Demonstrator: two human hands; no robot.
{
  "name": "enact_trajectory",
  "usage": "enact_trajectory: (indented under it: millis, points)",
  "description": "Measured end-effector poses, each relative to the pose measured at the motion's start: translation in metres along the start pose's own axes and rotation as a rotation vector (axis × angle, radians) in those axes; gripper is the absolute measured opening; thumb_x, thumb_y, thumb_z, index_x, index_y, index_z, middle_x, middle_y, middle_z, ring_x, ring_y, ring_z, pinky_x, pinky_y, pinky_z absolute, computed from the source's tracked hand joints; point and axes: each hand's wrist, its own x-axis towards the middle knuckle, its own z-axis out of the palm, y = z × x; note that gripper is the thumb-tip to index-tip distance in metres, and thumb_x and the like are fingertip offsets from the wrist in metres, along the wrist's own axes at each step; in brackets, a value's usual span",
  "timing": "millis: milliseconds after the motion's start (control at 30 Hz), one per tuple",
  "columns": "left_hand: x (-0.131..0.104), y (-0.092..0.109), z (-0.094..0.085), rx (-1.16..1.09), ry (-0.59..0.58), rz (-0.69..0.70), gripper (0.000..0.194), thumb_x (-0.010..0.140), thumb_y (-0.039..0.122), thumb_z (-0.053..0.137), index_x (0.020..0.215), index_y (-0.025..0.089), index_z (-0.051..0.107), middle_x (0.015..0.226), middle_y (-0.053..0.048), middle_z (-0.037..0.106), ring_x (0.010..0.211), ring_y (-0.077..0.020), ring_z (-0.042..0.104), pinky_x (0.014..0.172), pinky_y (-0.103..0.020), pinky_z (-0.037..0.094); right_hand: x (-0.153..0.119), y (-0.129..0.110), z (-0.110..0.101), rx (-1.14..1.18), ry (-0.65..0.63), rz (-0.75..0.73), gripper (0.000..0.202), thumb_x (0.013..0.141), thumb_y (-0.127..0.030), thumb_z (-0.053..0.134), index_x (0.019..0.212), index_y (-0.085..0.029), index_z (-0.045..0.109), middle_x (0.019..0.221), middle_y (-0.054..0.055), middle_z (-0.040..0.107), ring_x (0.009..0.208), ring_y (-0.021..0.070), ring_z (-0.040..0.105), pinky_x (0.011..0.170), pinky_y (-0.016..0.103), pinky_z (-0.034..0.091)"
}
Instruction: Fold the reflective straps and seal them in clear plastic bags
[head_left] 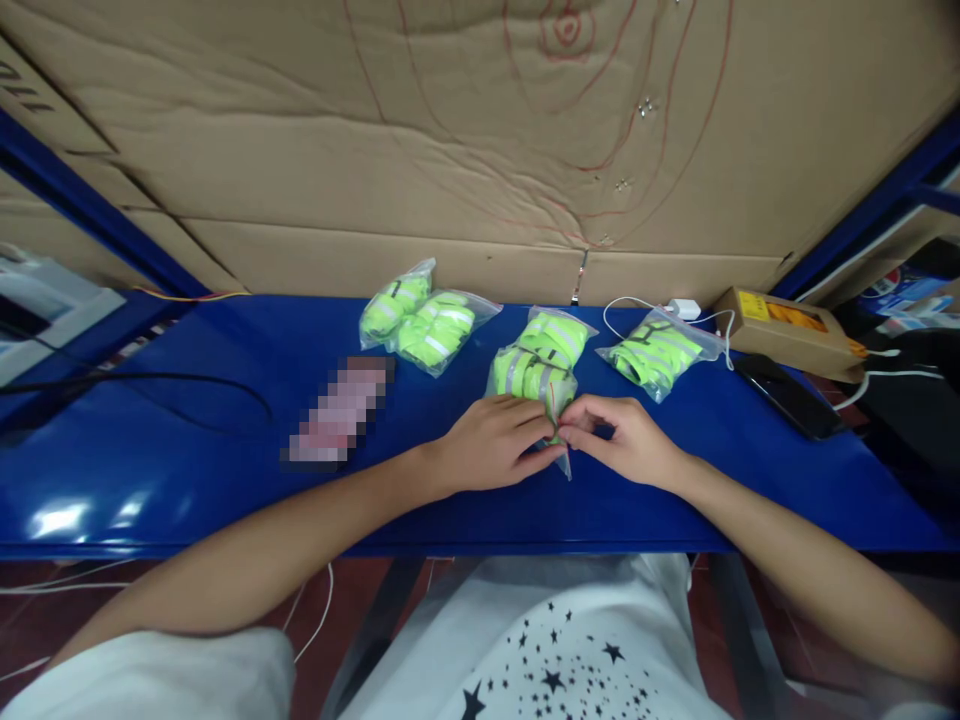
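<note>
A clear zip bag (536,377) holding folded neon-green fabric with grey reflective strips lies in front of me on the blue table. My left hand (504,440) rests over its near side, thumb and fingers closed on the bag's edge. My right hand (619,437) pinches the same edge just to the right, with fingertips almost meeting those of the left. A red line runs along that edge. Behind this bag, another green-filled bag (561,335) touches it. What the fingertips press between them is partly hidden.
Two more green-filled bags (435,328) lie at the back left, and one bag (654,352) sits to the right. A pixelated phone-like object (341,412) is at left. At right are a black phone (789,396), a cardboard box (787,330) and a white charger (682,309). Cardboard (480,150) stands behind.
</note>
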Motion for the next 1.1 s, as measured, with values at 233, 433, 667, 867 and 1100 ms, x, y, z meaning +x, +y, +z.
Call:
enact_trajectory:
  millis: [233, 433, 667, 867, 1100]
  points:
    - [-0.003, -0.001, 0.003, -0.062, 0.015, -0.125, 0.041, 0.098, 0.053, 0.060, 0.077, 0.018, 0.071, 0.072, -0.001, 0.069, 0.065, -0.0133, 0.065, 0.060, -0.026, 0.045, 0.003, 0.007, 0.000, 0.308, -0.158, 0.095, 0.021, 0.093, -0.039, 0.070, 0.089, -0.019, 0.069, 0.075, 0.000, 0.071, 0.064, 0.0109, 0.064, 0.061, 0.025, 0.051]
    - [0.000, 0.006, -0.003, -0.268, -0.060, -0.187, 0.027, 0.099, 0.037, 0.061, 0.083, 0.018, 0.068, 0.075, 0.000, 0.067, 0.068, -0.0129, 0.062, 0.063, -0.025, 0.042, 0.001, 0.004, 0.004, 0.212, -0.115, 0.036, 0.021, 0.093, -0.038, 0.071, 0.085, -0.018, 0.071, 0.078, 0.001, 0.071, 0.069, 0.0122, 0.063, 0.066, 0.026, 0.049]
    - [0.008, -0.002, -0.021, -0.756, 0.257, -0.558, 0.029, 0.099, 0.029, 0.059, 0.073, 0.017, 0.059, 0.069, 0.001, 0.055, 0.065, -0.0115, 0.050, 0.063, -0.026, 0.038, 0.002, 0.007, -0.013, 0.135, 0.211, -0.033, 0.026, 0.093, -0.038, 0.070, 0.075, -0.021, 0.063, 0.069, -0.001, 0.064, 0.064, 0.0128, 0.058, 0.063, 0.027, 0.047]
    - [0.014, -0.003, -0.026, -1.323, 0.544, -0.653, 0.023, 0.095, 0.031, 0.063, 0.076, 0.019, 0.057, 0.074, 0.000, 0.056, 0.075, -0.0148, 0.057, 0.072, -0.028, 0.048, 0.013, 0.016, -0.007, 0.637, 0.116, 0.305, 0.047, 0.091, -0.065, 0.062, 0.103, -0.020, 0.067, 0.092, 0.007, 0.075, 0.078, 0.0190, 0.071, 0.066, 0.032, 0.060]
    - [0.015, 0.004, -0.029, -1.360, 0.502, -0.747, 0.015, 0.094, 0.029, 0.051, 0.081, 0.020, 0.049, 0.082, -0.003, 0.060, 0.080, -0.0185, 0.065, 0.079, -0.041, 0.062, 0.016, 0.020, -0.016, 0.896, 0.041, 0.480, 0.032, 0.084, -0.041, 0.080, 0.106, -0.018, 0.073, 0.099, 0.007, 0.078, 0.087, 0.0171, 0.075, 0.082, 0.030, 0.062]
